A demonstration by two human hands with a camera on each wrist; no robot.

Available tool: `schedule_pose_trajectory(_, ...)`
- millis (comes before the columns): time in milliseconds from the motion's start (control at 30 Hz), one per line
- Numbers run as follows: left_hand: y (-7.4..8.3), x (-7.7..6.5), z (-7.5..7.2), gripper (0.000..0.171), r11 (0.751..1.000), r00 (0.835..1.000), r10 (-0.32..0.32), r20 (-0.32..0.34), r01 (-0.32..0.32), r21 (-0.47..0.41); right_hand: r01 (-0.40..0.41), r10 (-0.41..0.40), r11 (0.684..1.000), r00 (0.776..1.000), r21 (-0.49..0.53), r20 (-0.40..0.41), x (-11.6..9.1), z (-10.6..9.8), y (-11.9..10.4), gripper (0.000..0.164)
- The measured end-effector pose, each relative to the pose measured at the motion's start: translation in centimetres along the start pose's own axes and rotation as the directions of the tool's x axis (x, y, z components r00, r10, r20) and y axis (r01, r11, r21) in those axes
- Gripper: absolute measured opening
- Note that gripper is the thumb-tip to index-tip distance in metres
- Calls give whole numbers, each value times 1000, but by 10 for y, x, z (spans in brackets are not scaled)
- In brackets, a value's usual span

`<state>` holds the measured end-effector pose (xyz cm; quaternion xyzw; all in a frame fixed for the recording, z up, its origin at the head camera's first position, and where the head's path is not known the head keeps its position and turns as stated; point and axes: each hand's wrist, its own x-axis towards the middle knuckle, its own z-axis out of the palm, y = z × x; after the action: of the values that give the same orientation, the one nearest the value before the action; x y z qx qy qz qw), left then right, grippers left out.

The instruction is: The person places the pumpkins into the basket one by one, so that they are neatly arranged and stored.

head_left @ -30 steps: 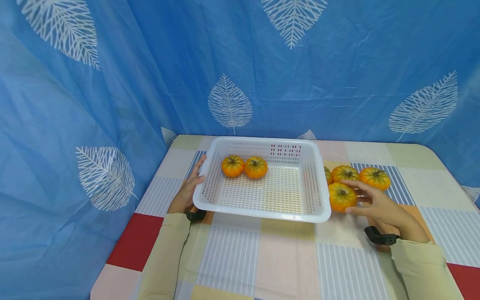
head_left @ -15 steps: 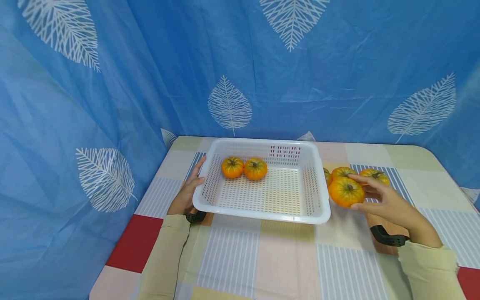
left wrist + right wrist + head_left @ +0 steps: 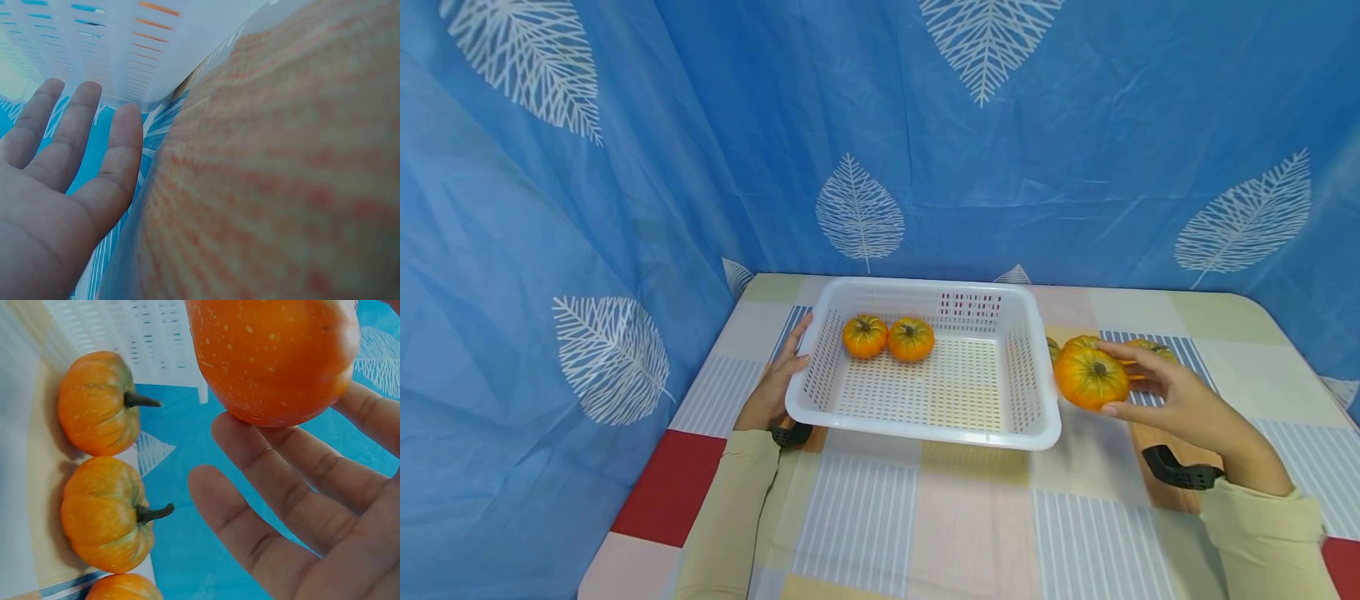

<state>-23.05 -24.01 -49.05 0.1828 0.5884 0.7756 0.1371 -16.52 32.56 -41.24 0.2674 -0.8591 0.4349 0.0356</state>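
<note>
Right grip, right of frame: thumb and fingers are pinching one orange pumpkin. Loose pumpkins: are sitting behind it on the checked counter. White basket, centre: is holding two pumpkins, upper left inside. Left grip, left of centre: fingers are lying apart at the rim.

R wrist cam: held pumpkin — cut at top | lowest pumpkin — cut at btm
</note>
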Motion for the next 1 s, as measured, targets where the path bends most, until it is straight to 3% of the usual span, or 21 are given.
schedule_pose_trajectory(267, 0, -1, 0, 85, 1000, 1000, 10, 7, -10, 0, -10, 11, 999, 999, -36, 32, 8, -3, -12, 78)
schedule_pose_trajectory(600, -1, -1, 0, 85, 1000, 1000, 7, -3, -7, 1, 17, -19, 1000, 996, 15, 90, 26, -6, -26, 80)
schedule_pose_trajectory(833, 1, -2, 2, 85, 1000, 1000, 6, -12, -5, 17, 27, -20, 997, 995, -70, 99, 43, -5, -36, 78)
schedule_pose_trajectory(1000, 1, -2, 1, 85, 1000, 1000, 4, -9, -4, 31, -22, 34, 995, 991, -93, 133, 56, -2, -43, 74)
